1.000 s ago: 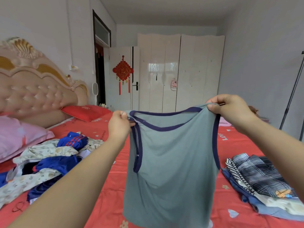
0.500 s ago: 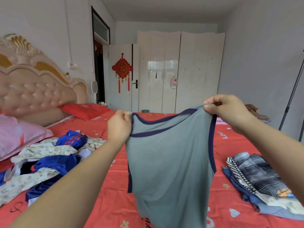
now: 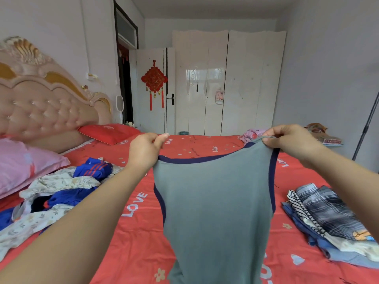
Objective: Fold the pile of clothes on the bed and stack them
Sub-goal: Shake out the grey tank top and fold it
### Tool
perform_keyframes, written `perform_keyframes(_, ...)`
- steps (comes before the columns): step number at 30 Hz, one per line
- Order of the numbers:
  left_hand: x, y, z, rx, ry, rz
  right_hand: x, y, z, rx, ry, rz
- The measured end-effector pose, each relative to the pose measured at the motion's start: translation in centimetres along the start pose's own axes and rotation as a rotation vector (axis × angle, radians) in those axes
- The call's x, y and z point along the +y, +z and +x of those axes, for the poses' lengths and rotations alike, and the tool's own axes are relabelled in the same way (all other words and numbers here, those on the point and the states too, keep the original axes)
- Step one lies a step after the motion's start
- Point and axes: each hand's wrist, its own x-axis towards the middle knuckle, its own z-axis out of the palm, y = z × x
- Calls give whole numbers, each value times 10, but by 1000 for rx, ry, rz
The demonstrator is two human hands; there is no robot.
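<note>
A grey-green tank top (image 3: 217,206) with navy trim hangs in front of me above the red bed (image 3: 143,242). My left hand (image 3: 144,151) pinches its left shoulder strap. Gripping the right strap, my right hand (image 3: 291,140) sits a little higher. The hem drops out of view at the bottom. A loose pile of unfolded clothes (image 3: 55,193), blue and floral, lies on the bed at the left. A stack of folded clothes (image 3: 332,220) with a plaid piece on top sits at the right.
A pink pillow (image 3: 24,162) and a red pillow (image 3: 108,133) lie against the padded headboard (image 3: 45,107) at the left. Another bundle of pinkish cloth (image 3: 251,135) rests at the far bed edge. White wardrobes (image 3: 227,83) stand behind; a dark tripod leg (image 3: 367,121) rises at the right.
The two straps of the tank top have come together in each hand, so the neckline now shows as one edge. My hands have spread wider apart and the garment hangs flatter.
</note>
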Motion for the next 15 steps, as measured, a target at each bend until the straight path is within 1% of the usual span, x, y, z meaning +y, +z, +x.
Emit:
perform_keyframes(2, 0, -3, 2, 9, 12, -18, 7, -3, 4, -1, 15, -81)
perform_keyframes(5, 3, -8, 8, -7, 87, -11, 15, -6, 9, 29, 44, -161)
perform_keyframes(7, 7, -14, 11, -112, 149, 30, 16, -5, 11, 59, 47, -149)
perform_keyframes(10, 13, -24, 14, -327, 198, 25, 14, -5, 12, 108, 44, -137)
perform_keyframes(15, 17, -34, 13, -552, 167, -31, 10, -9, 9, 154, 50, -99)
